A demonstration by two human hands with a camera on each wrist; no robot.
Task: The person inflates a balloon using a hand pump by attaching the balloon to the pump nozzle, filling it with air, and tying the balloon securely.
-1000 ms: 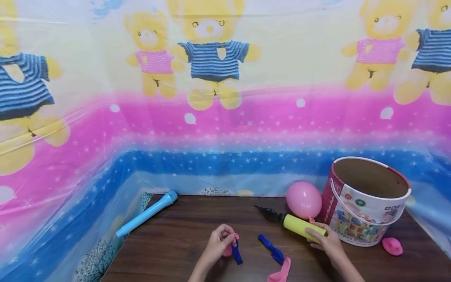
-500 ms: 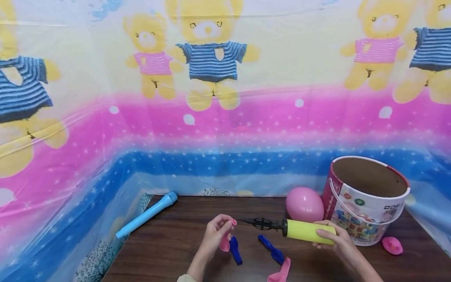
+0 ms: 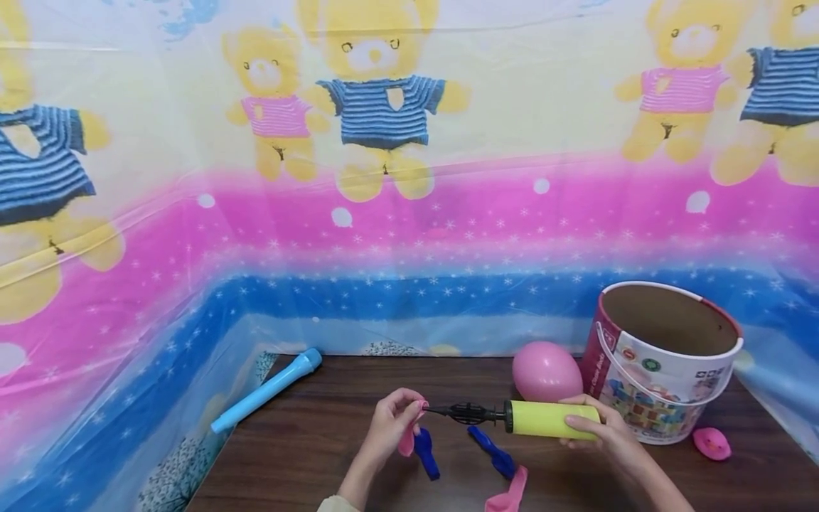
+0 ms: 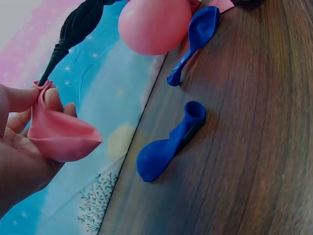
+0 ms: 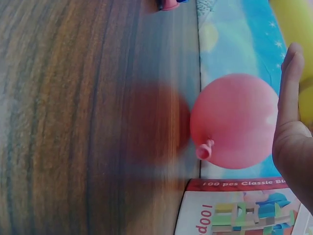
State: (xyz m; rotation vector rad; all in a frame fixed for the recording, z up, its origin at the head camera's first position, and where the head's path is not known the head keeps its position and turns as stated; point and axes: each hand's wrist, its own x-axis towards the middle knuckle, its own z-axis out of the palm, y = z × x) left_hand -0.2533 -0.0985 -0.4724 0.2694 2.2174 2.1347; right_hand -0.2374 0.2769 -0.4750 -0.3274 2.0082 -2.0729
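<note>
My left hand point(image 3: 389, 423) pinches the neck of a limp pink balloon point(image 4: 61, 134) between thumb and fingers. The black nozzle tip of a yellow hand pump point(image 3: 544, 418) sits at the mouth of that balloon in the left wrist view. My right hand point(image 3: 598, 430) grips the yellow barrel of the pump, which lies nearly level above the table. Beneath the left hand a flat blue balloon point(image 4: 168, 147) rests on the wood. A second blue balloon point(image 3: 491, 451) lies further right, touching another limp pink balloon point(image 3: 507, 494).
An inflated, knotted pink balloon point(image 5: 237, 120) stands at the back, beside a large open cardboard bucket point(image 3: 665, 363) with a handle. A small pink toy point(image 3: 712, 444) lies right of the bucket. A light-blue tube point(image 3: 265, 391) lies along the table's left edge point(image 3: 214, 455).
My right hand has brought the pump level and leftward, and its nozzle now meets the pink balloon's mouth. My left hand has risen slightly with that balloon. The inflated balloon has shifted slightly.
</note>
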